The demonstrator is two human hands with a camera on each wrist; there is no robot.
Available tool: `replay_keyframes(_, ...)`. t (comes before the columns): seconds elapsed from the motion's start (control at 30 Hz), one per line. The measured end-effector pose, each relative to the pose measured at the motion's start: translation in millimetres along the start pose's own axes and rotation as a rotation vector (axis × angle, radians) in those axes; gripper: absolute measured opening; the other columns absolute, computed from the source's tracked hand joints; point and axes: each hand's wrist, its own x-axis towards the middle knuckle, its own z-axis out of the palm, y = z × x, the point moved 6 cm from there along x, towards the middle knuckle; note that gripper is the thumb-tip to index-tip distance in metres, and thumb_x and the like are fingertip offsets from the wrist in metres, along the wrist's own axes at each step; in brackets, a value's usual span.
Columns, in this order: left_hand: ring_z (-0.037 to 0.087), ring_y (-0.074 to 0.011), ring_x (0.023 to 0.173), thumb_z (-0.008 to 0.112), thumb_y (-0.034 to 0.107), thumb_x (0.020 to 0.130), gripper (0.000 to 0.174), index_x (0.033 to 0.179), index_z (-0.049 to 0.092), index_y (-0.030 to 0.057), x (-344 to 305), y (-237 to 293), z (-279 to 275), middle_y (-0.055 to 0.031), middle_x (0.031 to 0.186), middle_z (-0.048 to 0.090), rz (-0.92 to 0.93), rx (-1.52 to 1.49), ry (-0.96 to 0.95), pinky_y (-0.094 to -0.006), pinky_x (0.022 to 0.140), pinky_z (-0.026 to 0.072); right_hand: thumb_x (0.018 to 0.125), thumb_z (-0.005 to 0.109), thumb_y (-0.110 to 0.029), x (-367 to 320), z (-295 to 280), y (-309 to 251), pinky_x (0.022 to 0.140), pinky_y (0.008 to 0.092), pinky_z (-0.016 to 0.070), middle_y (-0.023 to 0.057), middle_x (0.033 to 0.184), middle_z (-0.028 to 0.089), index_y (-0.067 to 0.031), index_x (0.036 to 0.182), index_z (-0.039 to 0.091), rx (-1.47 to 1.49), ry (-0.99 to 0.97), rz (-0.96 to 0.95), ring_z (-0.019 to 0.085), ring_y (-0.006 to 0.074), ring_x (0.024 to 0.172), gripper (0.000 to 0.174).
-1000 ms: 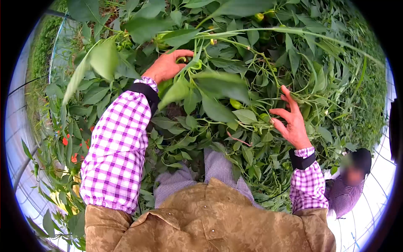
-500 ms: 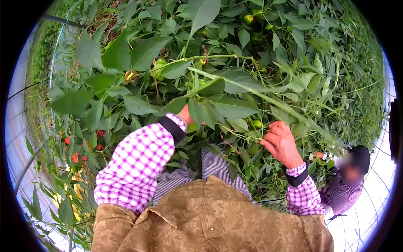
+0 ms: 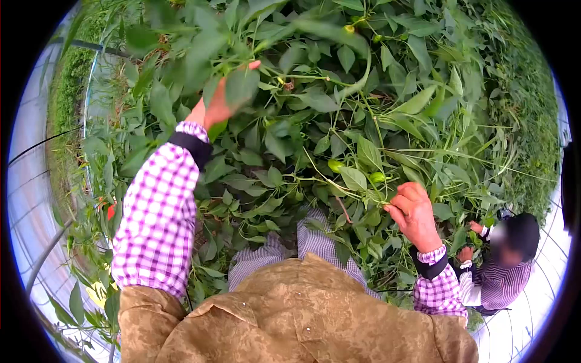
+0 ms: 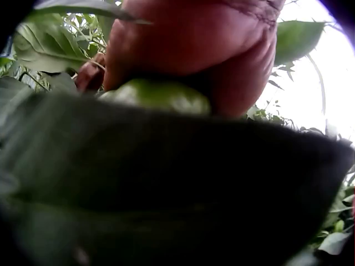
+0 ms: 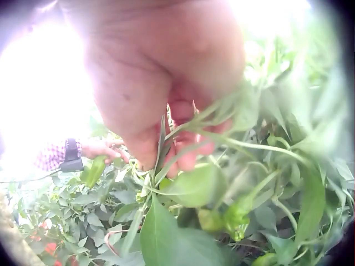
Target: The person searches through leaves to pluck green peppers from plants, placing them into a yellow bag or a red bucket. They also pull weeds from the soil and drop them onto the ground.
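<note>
My left hand (image 3: 221, 103) reaches into the upper left foliage, partly covered by a leaf. Against its palm lies a green pepper (image 4: 161, 95), gripped by the hand and half hidden behind a large dark leaf (image 4: 166, 172) in the left wrist view. The index finger points forward. My right hand (image 3: 414, 212) has its fingers curled, and pinches a thin green pepper-plant stem (image 5: 152, 180) between thumb and fingers. Close by, to its left, two more green peppers hang: one pepper (image 3: 377, 177) near the fingertips, another pepper (image 3: 334, 165) farther left.
Dense pepper plants (image 3: 417, 78) surround both hands, with a long branch (image 3: 311, 77) crossing ahead. Another person (image 3: 505, 260) works at the lower right. White sheeting (image 3: 36, 199) and a grey pole (image 3: 45, 254) line the left side.
My left hand came back toward my body under leaves, then went out to the upper left. My right hand's spread fingers have curled to pinch the stem. Branches have swung.
</note>
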Motion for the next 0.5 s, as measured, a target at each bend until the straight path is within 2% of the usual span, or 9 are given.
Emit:
replay_keyframes(0.07, 0.046, -0.0070, 0.057, 0.061, 0.008, 0.085, 0.068, 0.146, 0.030, 0.0143, 0.5, -3.2, -16.5, -0.0057, 0.112, 0.061, -0.344, -0.125, 0.038, -0.0212, 0.052, 0.0441, 0.067, 0.075, -0.009, 0.0, 1.0, -3.0, 0.076, 0.0408, 0.0450, 0.0103, 0.083, 0.058, -0.0023, 0.076, 0.063, -0.001, 0.014, -0.008, 0.056, 0.0298, 0.089, 0.016)
replay_keyframes(0.27, 0.048, -0.0036, 0.062, 0.063, 0.007, 0.086, 0.067, 0.145, 0.031, 0.0105, -4.4, 0.1, -24.3, -0.0045, 0.110, 0.062, -0.328, -0.451, 0.052, -0.0185, 0.054, 0.0421, 0.070, 0.072, -0.009, 26.7, -5.1, -23.0, 0.079, 0.0404, 0.0448, 0.0111, 0.087, 0.058, -0.0024, 0.083, 0.063, -0.011, 0.008, -0.030, 0.055, 0.0302, 0.091, 0.017)
replay_keyframes(0.3, 0.049, -0.0036, 0.063, 0.063, 0.007, 0.085, 0.067, 0.144, 0.031, 0.0107, -6.7, 3.6, -23.3, -0.0048, 0.112, 0.061, -0.320, -0.479, 0.054, -0.0187, 0.054, 0.0426, 0.073, 0.071, -0.009, 34.3, -6.3, -27.4, 0.082, 0.0407, 0.0452, 0.0132, 0.092, 0.059, -0.0014, 0.092, 0.062, -0.003, -0.032, -0.042, 0.055, 0.0320, 0.095, 0.023)
replay_keyframes(0.33, 0.049, -0.0036, 0.065, 0.062, 0.006, 0.085, 0.067, 0.144, 0.031, 0.0109, -9.2, 7.2, -22.8, -0.0050, 0.114, 0.060, -0.311, -0.507, 0.059, -0.0189, 0.054, 0.0431, 0.073, 0.071, -0.009, 43.2, -9.9, -35.3, 0.082, 0.0407, 0.0452, 0.0132, 0.092, 0.059, -0.0014, 0.092, 0.062, -0.012, -0.023, -0.053, 0.055, 0.0320, 0.095, 0.023)
replay_keyframes(0.4, 0.051, -0.0048, 0.069, 0.061, 0.004, 0.085, 0.064, 0.143, 0.034, 0.0119, -15.3, 6.8, -14.1, -0.0043, 0.121, 0.057, -0.242, -0.513, 0.097, -0.0192, 0.054, 0.0440, 0.076, 0.069, -0.009, 67.9, -8.7, -52.2, 0.085, 0.0413, 0.0457, 0.0155, 0.099, 0.060, -0.0002, 0.102, 0.061, 0.219, 0.054, -0.045, 0.056, 0.0343, 0.098, 0.028)
replay_keyframes(0.43, 0.053, -0.0055, 0.073, 0.061, 0.006, 0.086, 0.063, 0.143, 0.036, 0.0117, -20.5, 10.6, -8.6, -0.0048, 0.126, 0.055, -0.257, -0.450, 0.060, -0.0189, 0.055, 0.0445, 0.080, 0.066, -0.009, 82.9, -5.4, -56.8, 0.088, 0.0409, 0.0464, 0.0175, 0.107, 0.060, 0.0008, 0.112, 0.058, 0.338, 0.021, -0.017, 0.057, 0.0352, 0.101, 0.034)
replay_keyframes(0.47, 0.055, -0.0062, 0.078, 0.061, 0.007, 0.086, 0.061, 0.142, 0.037, 0.0116, -24.4, 15.7, -2.2, -0.0053, 0.131, 0.052, -0.273, -0.387, 0.022, -0.0187, 0.055, 0.0450, 0.085, 0.063, -0.009, 100.1, 1.5, -57.2, 0.081, 0.0355, 0.0501, 0.0183, 0.113, 0.059, -0.0010, 0.120, 0.055, 0.578, -0.008, 0.100, 0.061, 0.0297, 0.097, 0.038)
replay_keyframes(0.5, 0.057, -0.0099, 0.084, 0.062, 0.009, 0.086, 0.058, 0.140, 0.040, 0.0112, -29.4, 24.1, 4.4, -0.0074, 0.135, 0.049, -0.279, -0.393, 0.042, -0.0217, 0.058, 0.0476, 0.085, 0.062, -0.008, 120.0, 4.8, -60.9, 0.079, 0.0346, 0.0509, 0.0183, 0.113, 0.059, -0.0010, 0.122, 0.053, 0.702, 0.012, 0.183, 0.061, 0.0281, 0.096, 0.039)
